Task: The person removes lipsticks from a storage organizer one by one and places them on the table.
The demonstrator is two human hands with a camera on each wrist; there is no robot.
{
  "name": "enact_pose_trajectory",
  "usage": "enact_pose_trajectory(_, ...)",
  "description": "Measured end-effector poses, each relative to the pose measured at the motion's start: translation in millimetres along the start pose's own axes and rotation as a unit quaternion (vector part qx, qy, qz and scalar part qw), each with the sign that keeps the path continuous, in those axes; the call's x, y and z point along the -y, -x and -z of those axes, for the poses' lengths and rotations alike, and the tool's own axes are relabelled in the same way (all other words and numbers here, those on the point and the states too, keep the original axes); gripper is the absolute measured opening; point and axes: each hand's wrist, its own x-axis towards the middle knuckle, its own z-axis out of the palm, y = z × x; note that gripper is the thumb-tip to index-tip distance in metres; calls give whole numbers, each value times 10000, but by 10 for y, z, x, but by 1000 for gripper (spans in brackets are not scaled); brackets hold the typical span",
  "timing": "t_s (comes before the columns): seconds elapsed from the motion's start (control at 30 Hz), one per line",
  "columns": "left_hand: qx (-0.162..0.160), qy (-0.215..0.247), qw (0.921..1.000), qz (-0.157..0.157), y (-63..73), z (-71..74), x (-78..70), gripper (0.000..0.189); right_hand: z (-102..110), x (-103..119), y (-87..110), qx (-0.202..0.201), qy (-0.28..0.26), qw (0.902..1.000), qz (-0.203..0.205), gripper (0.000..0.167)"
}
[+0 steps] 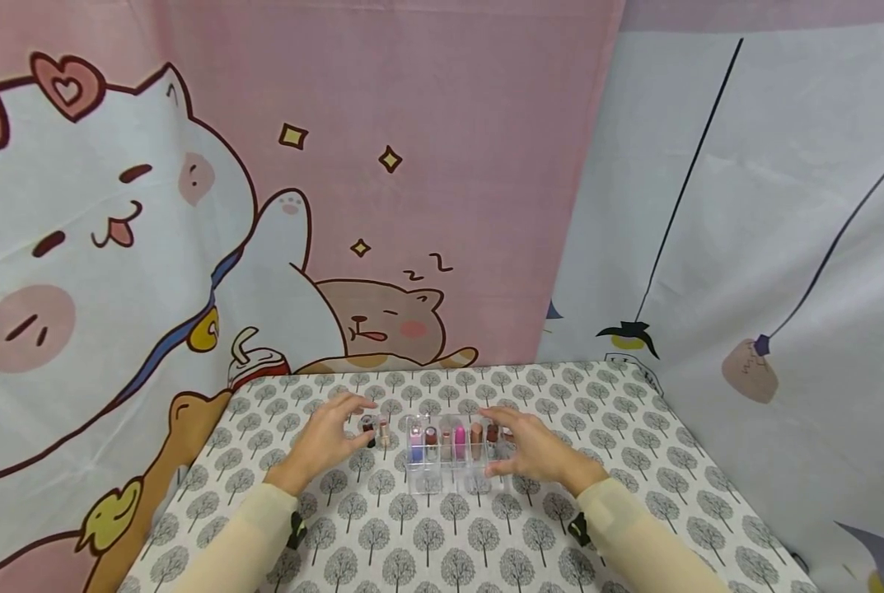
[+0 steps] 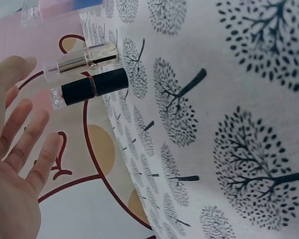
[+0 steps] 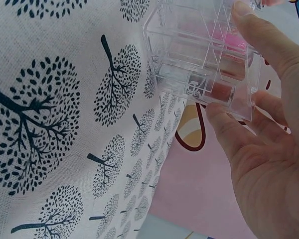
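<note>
A clear plastic lipstick organizer stands on the table, with several lip products upright in its back row, among them a bright pink tube. My right hand holds the organizer's right end, with thumb and fingers spread around it. The right wrist view shows a clear tube with dark red colour in the end slot. To the organizer's left, a black lipstick and a clear-and-gold lipstick stand side by side. My left hand is beside the black one, fingers loosely bent and apart, holding nothing.
The table wears a white cloth printed with grey trees. Behind it hangs a pink cartoon-cat curtain, and a pale curtain hangs along the right side. Dark bands are partly visible at both wrists.
</note>
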Motion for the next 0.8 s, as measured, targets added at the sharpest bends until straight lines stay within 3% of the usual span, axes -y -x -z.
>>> enact_pose_trajectory(0.2, -5, -49, 9993, -360, -17, 7, -49, 53, 11, 3, 1, 29, -30, 10000, 37, 111)
enact_pose_trajectory(0.6, -77, -97, 9974, -709, -38, -30, -172, 37, -6, -23, -7, 30, -6, 10000, 33, 112)
enact_pose_trajectory(0.8, 19, -137, 9973, -719, -53, -34, -261, 36, -4, -26, -8, 22, -15, 10000, 47, 113)
